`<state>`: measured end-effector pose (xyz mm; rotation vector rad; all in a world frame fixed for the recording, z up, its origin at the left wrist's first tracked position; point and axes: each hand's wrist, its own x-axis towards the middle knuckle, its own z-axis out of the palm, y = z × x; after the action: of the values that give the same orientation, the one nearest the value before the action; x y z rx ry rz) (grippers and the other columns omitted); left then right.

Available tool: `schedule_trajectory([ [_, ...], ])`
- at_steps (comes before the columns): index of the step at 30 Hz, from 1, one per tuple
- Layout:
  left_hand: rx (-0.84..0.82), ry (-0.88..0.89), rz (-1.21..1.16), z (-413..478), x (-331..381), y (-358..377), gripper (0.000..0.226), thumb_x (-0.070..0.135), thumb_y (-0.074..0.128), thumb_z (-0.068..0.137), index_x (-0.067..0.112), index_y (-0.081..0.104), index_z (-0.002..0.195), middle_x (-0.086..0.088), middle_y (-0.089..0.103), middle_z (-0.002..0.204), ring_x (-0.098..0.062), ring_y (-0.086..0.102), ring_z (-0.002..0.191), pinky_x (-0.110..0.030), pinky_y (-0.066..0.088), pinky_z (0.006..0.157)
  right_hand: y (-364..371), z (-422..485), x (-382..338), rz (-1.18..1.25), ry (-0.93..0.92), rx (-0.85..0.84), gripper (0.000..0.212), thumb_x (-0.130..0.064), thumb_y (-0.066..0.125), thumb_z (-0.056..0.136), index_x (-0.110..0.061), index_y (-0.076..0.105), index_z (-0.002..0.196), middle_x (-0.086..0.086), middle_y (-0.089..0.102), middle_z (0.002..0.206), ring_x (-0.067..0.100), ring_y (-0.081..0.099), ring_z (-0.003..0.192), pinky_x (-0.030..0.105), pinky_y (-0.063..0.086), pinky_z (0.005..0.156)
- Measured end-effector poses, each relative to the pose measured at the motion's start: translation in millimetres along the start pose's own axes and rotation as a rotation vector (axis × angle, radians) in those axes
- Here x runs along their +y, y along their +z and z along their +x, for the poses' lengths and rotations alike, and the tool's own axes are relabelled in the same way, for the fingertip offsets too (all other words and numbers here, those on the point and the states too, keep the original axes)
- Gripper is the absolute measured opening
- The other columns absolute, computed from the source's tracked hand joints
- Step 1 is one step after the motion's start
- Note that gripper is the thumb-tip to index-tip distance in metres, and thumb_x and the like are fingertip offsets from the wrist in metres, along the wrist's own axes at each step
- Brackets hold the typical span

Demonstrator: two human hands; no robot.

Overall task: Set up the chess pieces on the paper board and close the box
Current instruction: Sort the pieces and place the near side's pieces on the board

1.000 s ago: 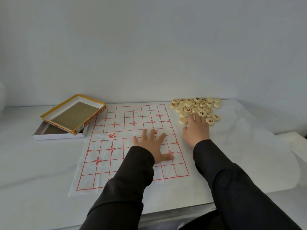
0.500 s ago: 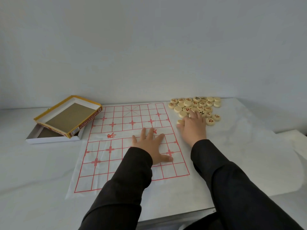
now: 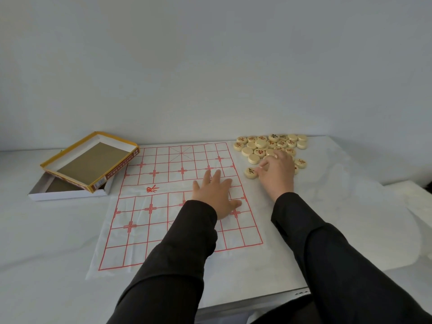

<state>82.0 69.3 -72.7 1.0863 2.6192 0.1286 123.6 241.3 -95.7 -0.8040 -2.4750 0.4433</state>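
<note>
The left hand (image 3: 215,197) lies flat, fingers spread, on the flimsy paper board (image 3: 140,230), while the right hand (image 3: 279,177), fingers curled, touches a lone disc (image 3: 250,173) near the pile (image 3: 260,143) (pinched or nudged, I cannot tell), likely light, rigid, slick, best pinched by its rim.

plain indoor room: white table (image 3: 46,230) against bare grey wall (image 3: 210,66)

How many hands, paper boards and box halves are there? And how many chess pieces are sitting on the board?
Hands: 2, the left hand and the right hand
Paper board: 1
Box halves: 2, the yellow-rimmed half and the white half
Pieces on the board: 0; all visible ones are in the pile beside it
Total: 5
</note>
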Motion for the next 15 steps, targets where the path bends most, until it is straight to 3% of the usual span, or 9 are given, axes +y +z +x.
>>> schedule_trajectory([
  [4, 0.055, -0.030, -0.043, 8, -3, -9, 0.069, 0.051, 0.045, 0.091, 0.024, 0.016, 0.148, -0.005, 0.002, 0.157, -0.029, -0.004, 0.144, -0.053, 0.009, 0.114, -1, 9, -5, -0.021, -0.031, 0.027, 0.017, -0.020, 0.058, 0.090, -0.006, 0.068, 0.095, 0.011, 0.058, 0.119, 0.028, 0.045, 0.118, 0.037, 0.034, 0.100],
  [9, 0.046, -0.056, -0.056, 16, 2, -5, 0.068, 0.050, 0.046, 0.091, 0.023, 0.018, 0.147, -0.005, 0.006, 0.157, -0.029, 0.000, 0.144, -0.054, 0.011, 0.113, 3, 34, -18, -0.131, -0.027, -0.090, 0.026, -0.032, 0.058, 0.090, -0.010, 0.066, 0.101, 0.008, 0.064, 0.103, 0.027, 0.056, 0.100, 0.038, 0.048, 0.084],
  [12, 0.036, -0.061, -0.063, 21, 5, -1, 0.068, 0.050, 0.047, 0.091, 0.024, 0.019, 0.147, -0.005, 0.007, 0.157, -0.029, 0.000, 0.144, -0.054, 0.011, 0.113, 2, 46, -29, -0.322, -0.023, -0.229, 0.031, -0.039, 0.057, 0.089, -0.010, 0.062, 0.099, 0.005, 0.062, 0.091, 0.027, 0.059, 0.094, 0.032, 0.044, 0.069],
  [15, 0.040, -0.055, -0.079, 25, 5, -1, 0.067, 0.050, 0.046, 0.091, 0.025, 0.018, 0.147, -0.004, 0.006, 0.157, -0.029, -0.001, 0.144, -0.053, 0.010, 0.113, 0, 51, -35, -0.408, -0.012, -0.280, 0.023, -0.034, 0.059, 0.087, -0.012, 0.060, 0.094, 0.002, 0.057, 0.081, 0.024, 0.058, 0.083, 0.029, 0.038, 0.062],
])
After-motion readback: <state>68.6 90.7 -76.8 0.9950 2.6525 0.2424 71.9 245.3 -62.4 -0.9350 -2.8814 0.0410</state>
